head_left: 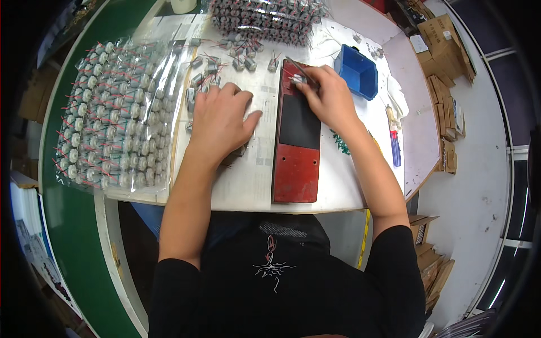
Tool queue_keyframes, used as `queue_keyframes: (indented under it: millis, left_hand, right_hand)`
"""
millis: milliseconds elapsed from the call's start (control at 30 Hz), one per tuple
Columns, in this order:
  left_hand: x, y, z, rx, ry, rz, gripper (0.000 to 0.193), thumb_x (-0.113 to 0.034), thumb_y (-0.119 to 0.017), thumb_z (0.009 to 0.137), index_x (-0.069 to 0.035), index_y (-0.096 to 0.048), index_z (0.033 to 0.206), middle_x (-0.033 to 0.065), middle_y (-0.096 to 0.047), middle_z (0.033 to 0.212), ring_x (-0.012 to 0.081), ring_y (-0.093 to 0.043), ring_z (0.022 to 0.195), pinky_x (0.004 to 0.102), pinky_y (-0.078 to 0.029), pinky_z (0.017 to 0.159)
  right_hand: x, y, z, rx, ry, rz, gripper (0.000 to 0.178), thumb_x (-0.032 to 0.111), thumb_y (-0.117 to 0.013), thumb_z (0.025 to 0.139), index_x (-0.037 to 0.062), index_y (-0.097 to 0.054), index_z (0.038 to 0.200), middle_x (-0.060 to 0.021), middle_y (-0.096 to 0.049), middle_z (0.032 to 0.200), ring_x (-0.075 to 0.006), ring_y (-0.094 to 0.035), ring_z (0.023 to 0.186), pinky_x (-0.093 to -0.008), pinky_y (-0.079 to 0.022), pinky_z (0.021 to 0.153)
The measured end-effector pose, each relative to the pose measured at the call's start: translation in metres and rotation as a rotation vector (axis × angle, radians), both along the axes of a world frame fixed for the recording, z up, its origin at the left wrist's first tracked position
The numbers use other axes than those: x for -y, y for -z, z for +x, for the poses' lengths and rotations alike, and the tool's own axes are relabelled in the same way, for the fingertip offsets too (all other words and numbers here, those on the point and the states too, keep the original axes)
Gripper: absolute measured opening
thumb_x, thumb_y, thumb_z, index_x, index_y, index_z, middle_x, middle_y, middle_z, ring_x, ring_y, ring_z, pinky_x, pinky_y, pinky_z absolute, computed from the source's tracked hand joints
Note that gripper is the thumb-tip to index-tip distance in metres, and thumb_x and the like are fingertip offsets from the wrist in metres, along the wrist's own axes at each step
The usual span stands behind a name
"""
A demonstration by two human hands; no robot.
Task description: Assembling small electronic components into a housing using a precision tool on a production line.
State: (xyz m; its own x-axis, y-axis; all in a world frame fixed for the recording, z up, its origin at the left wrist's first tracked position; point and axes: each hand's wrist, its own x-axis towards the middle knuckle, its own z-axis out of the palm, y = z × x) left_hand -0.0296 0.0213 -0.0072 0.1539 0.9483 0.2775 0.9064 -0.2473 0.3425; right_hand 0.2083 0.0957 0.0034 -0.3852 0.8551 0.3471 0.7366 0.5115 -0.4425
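My right hand (331,96) is closed round a slim dark tool that looks like tweezers (297,65), over the far end of a long red block (296,174) with a black pad (298,121) on it. A small white and silver motor part (297,79) lies at its fingertips; whether they pinch it is unclear. My left hand (221,120) hovers or rests palm down left of the block, thumb spread away from bent fingers. Nothing shows in its grasp. Beside its fingertips lie several small silver motors (212,69) with red wires. Its palm partly hides a dark object (235,156).
Clear plastic trays of motors (112,118) cover the table's left side, with another stack (265,19) at the back. Right of the block are a blue bin (358,73), small green pieces (340,144) and a screwdriver-like tool with a red and blue handle (395,143).
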Motion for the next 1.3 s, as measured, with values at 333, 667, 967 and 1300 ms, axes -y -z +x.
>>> queue_keyframes:
  millis: [333, 667, 967, 1300]
  left_hand:
    - [-0.003, -0.01, -0.024, 0.112, 0.2, -0.257, 0.022, -0.025, -0.076, 0.083, -0.008, -0.077, 0.096, 0.0102, -0.071, 0.089, 0.033, -0.066, 0.094, 0.0469, -0.048, 0.089]
    - [-0.004, -0.015, 0.02, 0.852, 0.099, -0.219, 0.018, -0.018, -0.076, 0.089, -0.001, -0.073, 0.088, 0.0125, -0.074, 0.087, 0.0201, -0.071, 0.074, 0.0319, -0.054, 0.065]
    - [-0.003, -0.006, 0.049, 0.981, -0.003, -0.619, 0.027, -0.024, -0.077, 0.091, 0.002, -0.069, 0.089, 0.0137, -0.073, 0.081, 0.0161, -0.069, 0.067, 0.0316, -0.054, 0.063]
    - [-0.002, -0.002, 0.038, 0.647, 0.284, 0.09, 0.02, -0.021, -0.08, 0.083, -0.006, -0.071, 0.091, 0.0094, -0.07, 0.088, 0.0294, -0.066, 0.089, 0.0398, -0.053, 0.082]
  right_hand:
    - [0.005, -0.027, 0.033, -0.012, 0.13, -0.131, 0.025, 0.016, -0.079, 0.087, -0.0015, -0.07, 0.104, -0.0113, -0.068, 0.088, -0.0185, -0.059, 0.072, -0.0323, -0.05, 0.071]
    - [0.042, -0.015, 0.077, 0.093, 0.159, -0.489, 0.02, 0.013, -0.079, 0.086, -0.0014, -0.069, 0.095, -0.0093, -0.065, 0.084, -0.0173, -0.058, 0.071, -0.0315, -0.049, 0.069]
    - [0.049, 0.0, 0.067, 0.136, 0.168, -0.288, 0.014, 0.009, -0.07, 0.093, -0.0004, -0.06, 0.097, -0.0096, -0.06, 0.09, -0.0195, -0.056, 0.075, -0.0338, -0.048, 0.072]
    - [0.05, -0.001, 0.064, -0.176, 0.26, -0.39, 0.013, 0.01, -0.067, 0.099, 0.0024, -0.057, 0.102, -0.0025, -0.055, 0.084, -0.0101, -0.049, 0.071, -0.0271, -0.043, 0.066]
